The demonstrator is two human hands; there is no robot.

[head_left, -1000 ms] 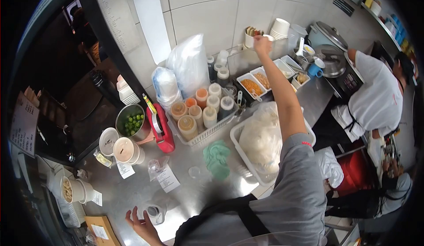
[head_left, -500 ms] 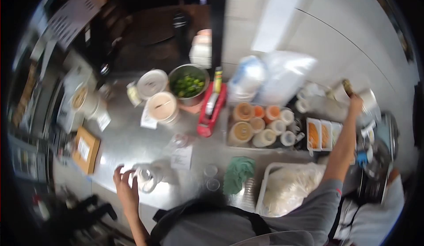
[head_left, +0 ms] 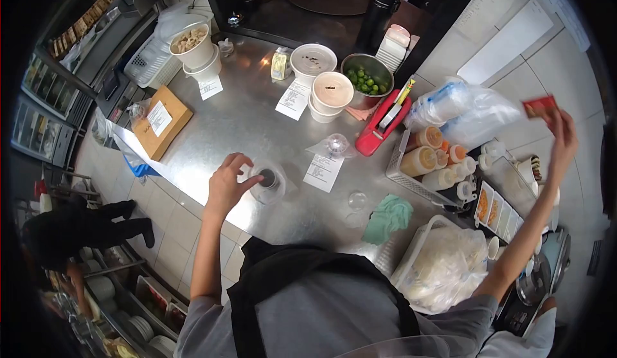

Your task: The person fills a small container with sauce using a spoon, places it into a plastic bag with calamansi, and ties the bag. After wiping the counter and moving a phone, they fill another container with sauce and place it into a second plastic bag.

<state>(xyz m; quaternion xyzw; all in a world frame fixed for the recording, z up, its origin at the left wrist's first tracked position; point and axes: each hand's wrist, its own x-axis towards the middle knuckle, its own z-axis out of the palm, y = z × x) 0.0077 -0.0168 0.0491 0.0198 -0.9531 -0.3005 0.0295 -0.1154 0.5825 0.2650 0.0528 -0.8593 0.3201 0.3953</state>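
Observation:
My left hand (head_left: 226, 183) is over the steel counter (head_left: 250, 110), thumb and fingers apart in a curve. Its thumb tip is right at a clear plastic bag (head_left: 275, 194) around a small cup with dark contents (head_left: 267, 178). Far to the right, my right hand (head_left: 563, 133) is raised and pinches a small red packet (head_left: 537, 106). Below that arm are a tray of white compartments with orange shreds (head_left: 483, 205) and a striped cup (head_left: 528, 168). Another bagged clear cup (head_left: 336, 144) rests by a printed receipt (head_left: 323, 173).
Lidded tubs (head_left: 331, 92), a pot of green limes (head_left: 393, 70) and a red tape dispenser (head_left: 373, 133) line the back. Sauce bottles fill a basket (head_left: 418, 184). A green cloth (head_left: 388, 219) lies near a bagged bin (head_left: 411, 255). Co-workers stand lower left (head_left: 58, 232) and lower right (head_left: 527, 339).
My view has turned and cleared from blur. My right hand, earlier down by the cups at the right, is now higher with a red packet in it. My left hand remains by the bagged cup.

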